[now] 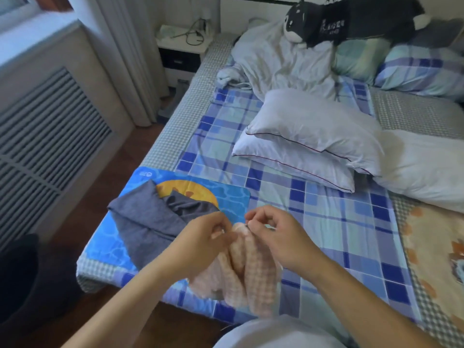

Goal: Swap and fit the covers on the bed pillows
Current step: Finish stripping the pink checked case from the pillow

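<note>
Just in front of the two stacked bare pillows [308,144], above the near part of the bed, the person holds up a pink checked cover [248,272]. To fit it well, they should find its open edge and spread it wide first. The left hand [206,237] and right hand [273,234] meet, fingers curled, pinching its top edge.

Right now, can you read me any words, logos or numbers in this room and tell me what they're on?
Black plush toy: white characters printed on its side, too blurred to read.
Blue mat: small white logo mark in its near corner, no readable text.
Nothing else carries legible writing.
</note>
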